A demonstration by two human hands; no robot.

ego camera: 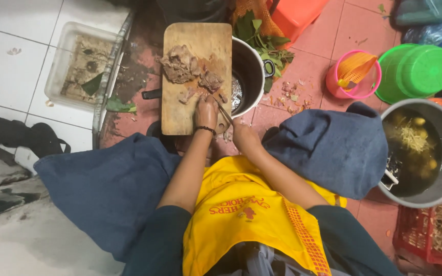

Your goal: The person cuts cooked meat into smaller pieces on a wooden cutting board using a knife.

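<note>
Landmark: wooden cutting board [193, 46] resting over a steel pot [251, 66].
Left hand [206, 113]: pressing on meat [188, 69] at the board's near end.
Right hand [244, 137]: closed around a knife [224, 113], at the board's near right corner.

Hidden and cut off around the cutting board

The wooden cutting board [190, 76] covers much of the steel pot [249, 71]; the knife [224, 113] is too thin to make out; the far-right blue plastic bags [436, 28] and near-right red crate [431, 235] run off frame.
</note>
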